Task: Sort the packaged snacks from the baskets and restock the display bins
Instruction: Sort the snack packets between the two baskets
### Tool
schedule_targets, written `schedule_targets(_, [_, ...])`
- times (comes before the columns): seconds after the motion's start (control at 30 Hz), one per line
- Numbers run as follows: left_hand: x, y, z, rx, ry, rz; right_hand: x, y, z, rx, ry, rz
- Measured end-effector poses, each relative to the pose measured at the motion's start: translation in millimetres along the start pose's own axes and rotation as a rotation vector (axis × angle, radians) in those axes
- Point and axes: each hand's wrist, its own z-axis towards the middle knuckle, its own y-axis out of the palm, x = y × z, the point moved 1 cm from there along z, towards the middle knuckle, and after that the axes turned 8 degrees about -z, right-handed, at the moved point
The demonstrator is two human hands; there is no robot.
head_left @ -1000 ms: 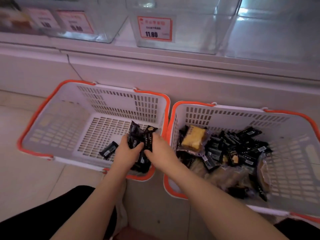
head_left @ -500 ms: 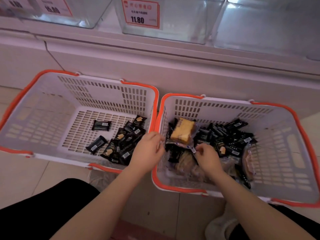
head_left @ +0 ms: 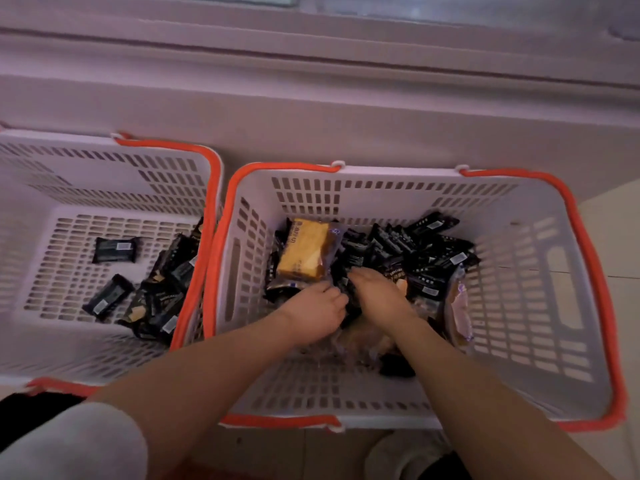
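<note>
Two hands dig into the right basket (head_left: 585,258) of mixed snacks on the floor.

Left hand (head_left: 317,308) and right hand (head_left: 379,294) sit close together, fingers curled down among black packets (head_left: 419,251); whether either grip has closed on a packet cannot be told. A yellow cake (head_left: 304,252) in clear wrap lies on the pile just beyond the left hand. The left basket (head_left: 204,202), touching the right one, holds a smaller batch of sorted packets (head_left: 152,289). These packets look light, crinkly and slippery; pinching several by their sealed ends should hold best. The cake looks soft, so it wants gentle handling.
</note>
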Motion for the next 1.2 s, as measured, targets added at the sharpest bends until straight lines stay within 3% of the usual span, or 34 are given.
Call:
schedule_targets(0.27, [-7,18,28,-0.063,0.107,0.238,18,10,11,0.012,0.127,-0.223])
schedule_targets(0.53, [-4,19,44,-0.096,0.136,0.221,39,2,-11,0.102,0.232,-0.067])
schedule_targets(0.6, [-1,11,45,-0.079,0.133,0.048,51,4,-17,0.086,0.336,0.074])
schedule_targets(0.67, [3,-6,46,0.08,0.125,-0.188,62,8,-20,0.068,0.446,0.214])
schedule_targets(0.73, [-1,-24,51,0.293,0.049,-0.266,67,14,-22,0.061,0.464,0.261])
schedule_targets(0.77, [-9,-31,55,0.322,-0.026,-0.284,68,16,-23,0.074,0.438,0.248])
schedule_targets(0.9, [-46,-41,74,0.225,-0.273,-0.241,62,19,-23,0.123,0.316,0.18])
schedule_targets(1.03, [-62,-35,89,0.098,-0.296,-0.202,54,14,-11,0.105,0.335,0.249])
schedule_targets(1.2, [-71,-28,102,0.051,-0.346,-0.243,74,0,-7,0.214,0.328,-0.014])
